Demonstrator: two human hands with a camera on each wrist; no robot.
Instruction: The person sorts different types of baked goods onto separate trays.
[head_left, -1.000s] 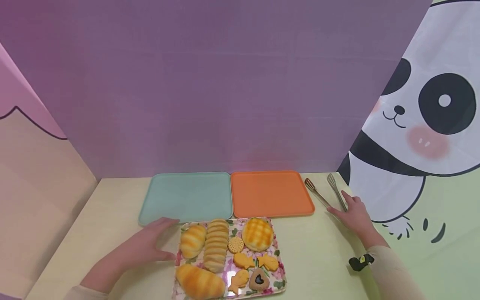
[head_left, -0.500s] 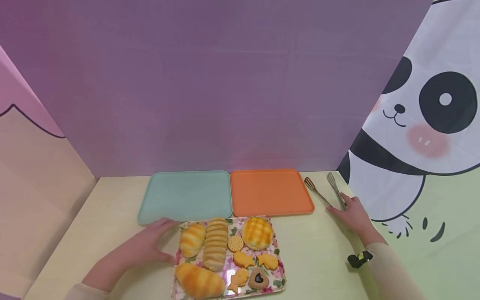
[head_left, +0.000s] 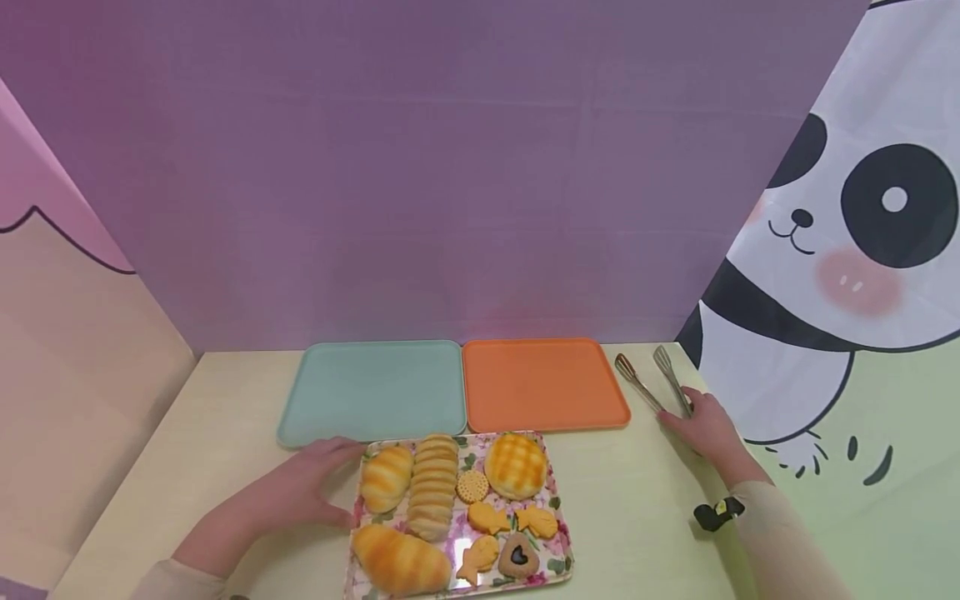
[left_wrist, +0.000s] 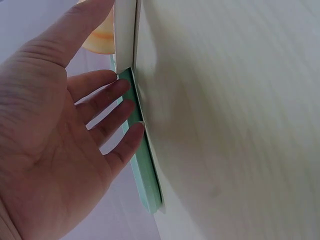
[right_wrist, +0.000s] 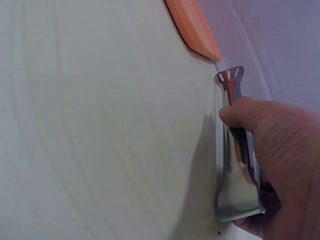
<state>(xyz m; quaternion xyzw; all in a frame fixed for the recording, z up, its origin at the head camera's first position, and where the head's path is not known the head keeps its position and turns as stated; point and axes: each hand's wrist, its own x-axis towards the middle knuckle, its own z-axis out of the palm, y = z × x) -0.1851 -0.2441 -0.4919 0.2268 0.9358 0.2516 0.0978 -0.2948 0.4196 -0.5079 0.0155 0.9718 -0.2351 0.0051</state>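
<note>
The right hand (head_left: 705, 433) held slotted silver metal tongs (right_wrist: 237, 194), their arms apart, at the right side of the pale wood-grained counter (head_left: 622, 500); its grip spanned them, thumb and fingers on opposite arms; the left hand's (head_left: 311, 483) grip was wide, beside the flower-patterned rectangular tray (head_left: 557, 568) of golden-brown breads (head_left: 401, 561); contact there could not be determined.

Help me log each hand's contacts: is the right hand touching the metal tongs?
Touching. The right wrist view shows it: the right hand holds the metal tongs, its thumb over one side and its fingers curled at the other.
</note>
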